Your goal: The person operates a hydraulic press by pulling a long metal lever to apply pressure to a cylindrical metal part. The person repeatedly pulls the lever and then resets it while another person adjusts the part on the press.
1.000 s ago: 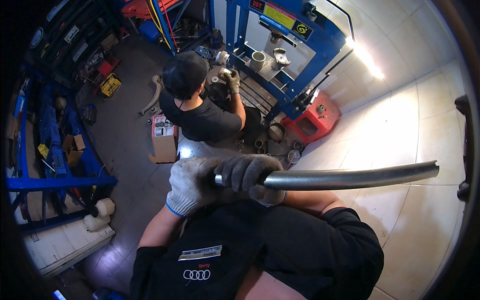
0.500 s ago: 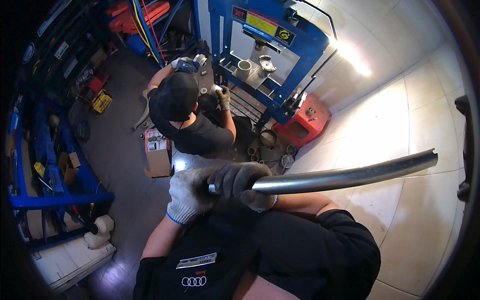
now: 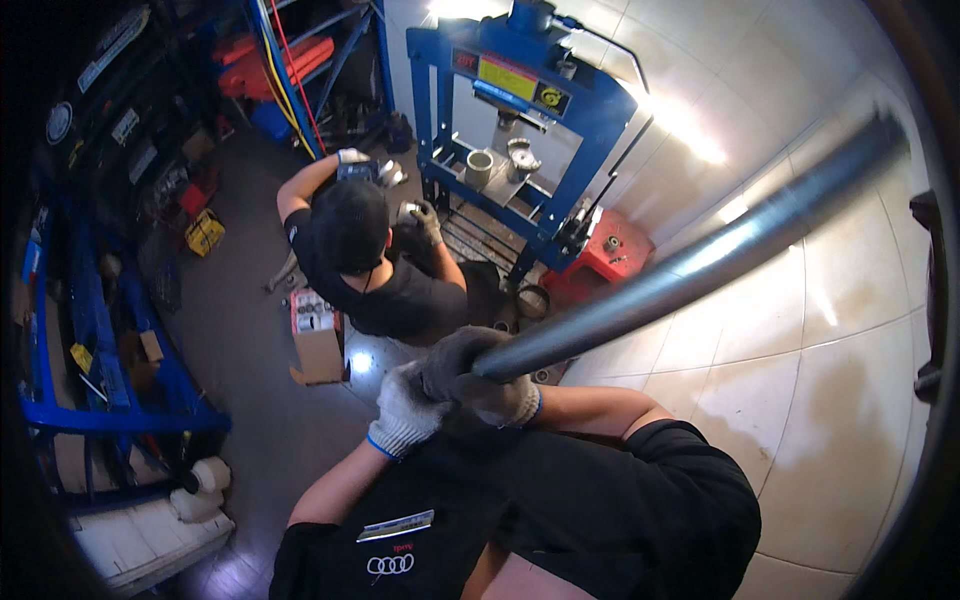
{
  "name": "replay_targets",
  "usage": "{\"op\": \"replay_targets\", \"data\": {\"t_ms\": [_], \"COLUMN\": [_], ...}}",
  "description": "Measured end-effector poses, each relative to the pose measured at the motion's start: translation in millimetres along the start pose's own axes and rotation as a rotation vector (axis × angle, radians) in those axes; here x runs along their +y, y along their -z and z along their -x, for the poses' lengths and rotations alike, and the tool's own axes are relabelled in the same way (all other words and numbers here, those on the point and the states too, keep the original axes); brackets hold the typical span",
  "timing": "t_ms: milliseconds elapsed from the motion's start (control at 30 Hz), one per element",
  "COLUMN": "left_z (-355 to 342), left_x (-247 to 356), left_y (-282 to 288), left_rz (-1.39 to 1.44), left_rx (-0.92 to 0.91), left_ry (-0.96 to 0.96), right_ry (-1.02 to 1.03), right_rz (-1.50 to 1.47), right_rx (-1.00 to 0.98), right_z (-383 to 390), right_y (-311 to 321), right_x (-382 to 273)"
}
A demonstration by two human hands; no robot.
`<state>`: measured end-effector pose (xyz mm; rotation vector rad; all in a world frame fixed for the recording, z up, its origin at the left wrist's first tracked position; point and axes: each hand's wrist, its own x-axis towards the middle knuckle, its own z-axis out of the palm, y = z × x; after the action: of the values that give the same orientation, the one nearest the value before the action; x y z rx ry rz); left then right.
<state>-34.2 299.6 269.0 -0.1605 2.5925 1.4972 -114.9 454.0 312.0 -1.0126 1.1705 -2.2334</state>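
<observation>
A: What am I steering, exactly?

B: I read it as a metal pipe: round, smooth, dark grey with a bright streak along its side. Its far end blurs for me.

A: Where is it?

B: Held in mid-air before the chest, slanting up to the right toward the glossy tiled wall.

A: And my hands?

B: The right grip, in a dirty grey knit glove, is wrapped round the pipe's near end. The left grip, in a whiter glove with a ribbed, blue-edged cuff, presses against it; its fingers are hidden, so I can't tell whether they clasp the pipe.

A: Any containers?

B: Just beyond, an open cardboard box holds small round metal parts, beside a crouching co-worker in black. Past them, a blue steel shop press carries a thick-walled metal cylinder. A red plastic stool bears a ring-shaped part. To my left, a blue metal rack has torn cardboard in it.
</observation>
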Motion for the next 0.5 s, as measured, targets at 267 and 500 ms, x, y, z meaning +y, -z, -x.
{"op": "replay_targets", "data": {"t_ms": [267, 500], "left_z": [-21.2, -17.1], "left_x": [-22.0, -14.8], "left_y": [-26.6, -17.6], "left_rz": [0.226, 0.267], "left_rx": [0.032, 0.039], "left_ry": [0.096, 0.119], "right_ry": [-0.255, -0.651], "right_rz": [0.814, 0.948], "right_rx": [-0.304, -0.881], "right_z": [-29.3, -52.8], "right_y": [-36.4, -66.3], "right_x": [-9.7, -9.5]}}
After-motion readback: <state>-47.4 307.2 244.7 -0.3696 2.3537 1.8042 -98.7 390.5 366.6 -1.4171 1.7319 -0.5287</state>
